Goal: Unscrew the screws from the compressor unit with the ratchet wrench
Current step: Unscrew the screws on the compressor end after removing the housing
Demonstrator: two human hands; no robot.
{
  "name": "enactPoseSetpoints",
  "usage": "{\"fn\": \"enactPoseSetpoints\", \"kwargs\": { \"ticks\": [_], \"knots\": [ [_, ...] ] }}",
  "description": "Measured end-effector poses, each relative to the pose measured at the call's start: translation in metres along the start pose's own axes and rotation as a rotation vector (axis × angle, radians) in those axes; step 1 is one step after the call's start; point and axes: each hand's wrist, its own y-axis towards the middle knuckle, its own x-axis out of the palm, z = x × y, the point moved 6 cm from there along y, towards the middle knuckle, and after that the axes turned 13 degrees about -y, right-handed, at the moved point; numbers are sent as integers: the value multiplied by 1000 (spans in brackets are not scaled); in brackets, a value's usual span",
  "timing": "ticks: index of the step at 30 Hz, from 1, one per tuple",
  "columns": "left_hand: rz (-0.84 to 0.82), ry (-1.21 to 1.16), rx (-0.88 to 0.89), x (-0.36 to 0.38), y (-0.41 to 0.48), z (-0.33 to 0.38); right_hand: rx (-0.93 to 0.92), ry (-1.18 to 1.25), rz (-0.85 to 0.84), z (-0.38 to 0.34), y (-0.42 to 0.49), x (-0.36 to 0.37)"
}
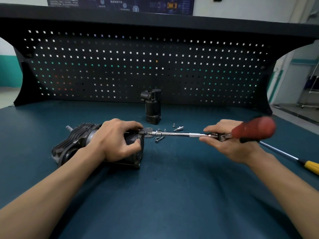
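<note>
Compressor unit (76, 140), a dark metal body with cooling fins, lies on its side on the left of a workbench, near the middle of its depth. The left hand (117, 138) is clamped over its right end, with fingers on top and the thumb curled round the near side.

The right hand (229, 142) grips a ratchet wrench (253, 129) with a red handle, its fingers and thumb closed round the head where the handle joins a long silver extension bar (179, 134). The bar runs level to the left, and its tip meets the right end of the compressor.

Several loose screws (159, 138) lie on the surface just beneath and beyond the bar, with a small silver bit (178, 128) beside them. A black cylindrical part (152, 106) stands upright farther back, near the centre. A screwdriver (309, 165) with a yellow handle lies at the right edge.

The bench top (172, 187) is a dark teal mat marked with faint scuffs. A black pegboard (138, 66) with square holes rises along the far edge under a dark shelf. Above it hangs a dark blue poster (120, 4). The room's walls are white with a teal band.
</note>
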Motion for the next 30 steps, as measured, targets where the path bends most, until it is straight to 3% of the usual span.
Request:
{"fn": "enactPoseSetpoints", "kwargs": {
  "ticks": [5, 7, 9, 13, 18, 24, 30],
  "knots": [
    [24, 7, 0, 0, 0, 0, -36, -41, 128, -6, -3, -4],
    [25, 6, -6, 1, 0, 0, 3, -11, 55, -5, -3, 8],
    [26, 6, -10, 1, 0, -1, 124, 249, -45, 1, -6, 24],
    [31, 8, -8, -1, 1, -3, 479, 667, -258, 10, -9, 46],
    [34, -2, 5, 0, 1, -2, 860, 937, -467, 15, -19, 60],
    [44, -6, 17, -1, 0, 1, 1049, 1206, -781, -1, -33, 68],
    [45, -12, 21, -2, 0, 1, 1082, 1262, -820, -5, -35, 68]
  ]
}}
